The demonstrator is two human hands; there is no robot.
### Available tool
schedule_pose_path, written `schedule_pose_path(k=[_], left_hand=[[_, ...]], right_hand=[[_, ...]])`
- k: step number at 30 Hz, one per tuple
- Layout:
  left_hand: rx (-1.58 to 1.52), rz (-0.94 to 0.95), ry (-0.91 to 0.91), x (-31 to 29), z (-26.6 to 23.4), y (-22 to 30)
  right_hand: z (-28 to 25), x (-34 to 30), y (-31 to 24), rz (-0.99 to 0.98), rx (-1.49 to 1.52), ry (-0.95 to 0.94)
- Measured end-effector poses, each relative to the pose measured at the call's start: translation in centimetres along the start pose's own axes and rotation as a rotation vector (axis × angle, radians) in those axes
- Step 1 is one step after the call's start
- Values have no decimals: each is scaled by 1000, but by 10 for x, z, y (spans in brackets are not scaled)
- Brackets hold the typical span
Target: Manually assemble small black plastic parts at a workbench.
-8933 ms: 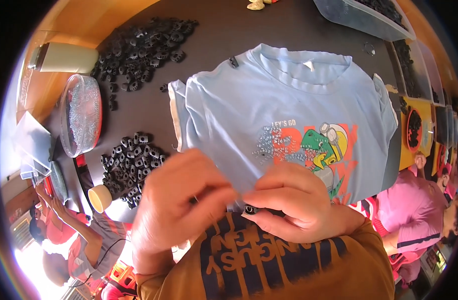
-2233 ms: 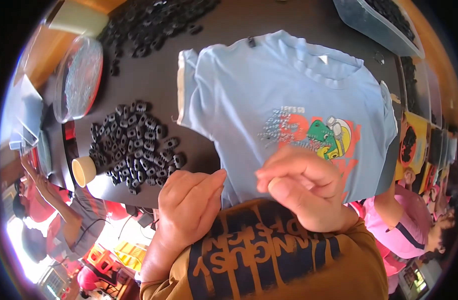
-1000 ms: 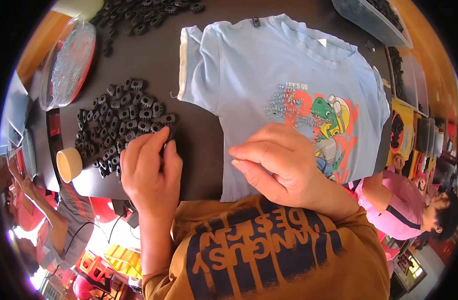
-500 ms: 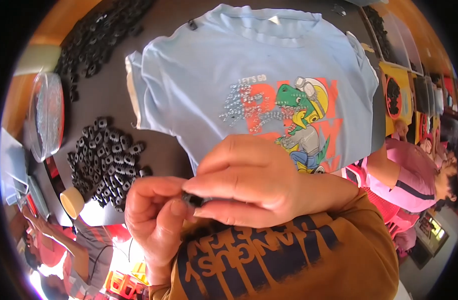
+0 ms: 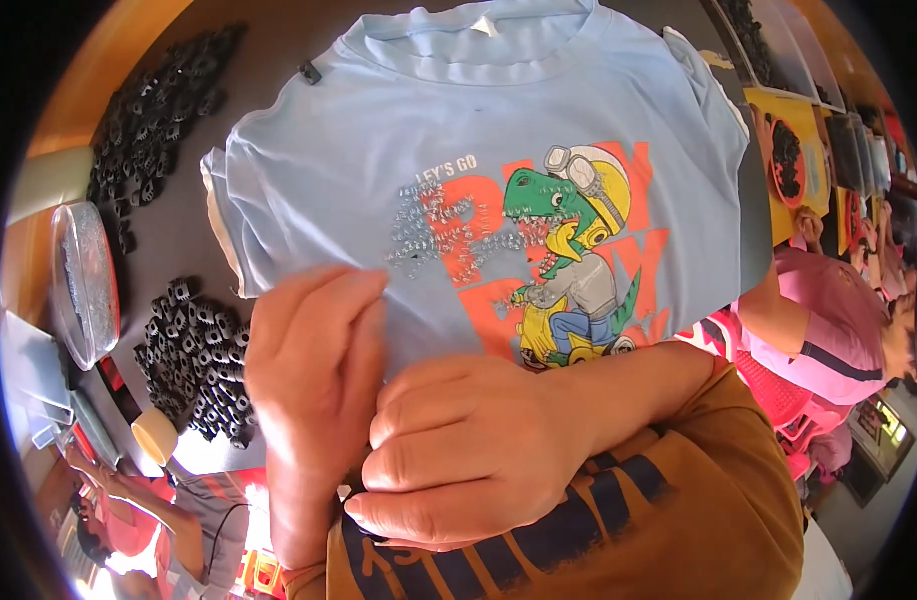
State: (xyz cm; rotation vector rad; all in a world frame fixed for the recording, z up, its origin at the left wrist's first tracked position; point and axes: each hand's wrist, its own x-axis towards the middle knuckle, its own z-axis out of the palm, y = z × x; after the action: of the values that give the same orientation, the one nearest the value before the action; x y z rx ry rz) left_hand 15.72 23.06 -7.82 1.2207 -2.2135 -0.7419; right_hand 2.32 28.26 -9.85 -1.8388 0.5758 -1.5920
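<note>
A light blue T-shirt (image 5: 328,130) with a printed dinosaur lies spread out before me. Small clear pieces (image 5: 438,230) are scattered over its print. My left hand (image 5: 313,365) is above the shirt's lower left part, fingers bent toward the clear pieces; motion blurs its fingertips, so I cannot see whether they pinch anything. Beside it, close to my body, my right hand (image 5: 468,450) is closed with fingers curled under, around a small black plastic part that is almost wholly hidden. A heap of similar black plastic parts (image 5: 198,360) sits left of my left hand.
Another heap of black parts (image 5: 163,110) is at the far left, and one black part (image 5: 309,72) rests by the shirt's shoulder. A clear round container (image 5: 86,285) and a yellow cup (image 5: 154,437) stand left. Other people (image 5: 828,320) sit at both sides.
My left hand has left the black part held at my right hand and moved up over the shirt. My right hand has turned and curled closed, lower down. The view has shifted slightly.
</note>
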Motion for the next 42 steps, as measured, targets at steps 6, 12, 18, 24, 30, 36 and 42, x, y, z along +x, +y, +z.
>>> schedule_pose_path(k=[6, 12, 18, 24, 30, 36, 42], left_hand=[[444, 229, -53, 21, 19, -8], [467, 157, 6, 15, 19, -8], [412, 89, -26, 8, 25, 0], [413, -3, -1, 7, 28, -1], [356, 17, 26, 8, 26, -3], [279, 68, 75, 9, 25, -11], [-230, -252, 101, -1, 12, -3]], right_hand=[[5, -1, -1, -35, -12, 78], [9, -5, -4, -25, 71, 77], [10, -5, -4, -70, 64, 81], [11, -3, -4, -37, 55, 101], [10, -2, -5, 0, 44, 57], [7, -2, 1, 20, 84, 67], [0, -2, -3, 110, 44, -16]])
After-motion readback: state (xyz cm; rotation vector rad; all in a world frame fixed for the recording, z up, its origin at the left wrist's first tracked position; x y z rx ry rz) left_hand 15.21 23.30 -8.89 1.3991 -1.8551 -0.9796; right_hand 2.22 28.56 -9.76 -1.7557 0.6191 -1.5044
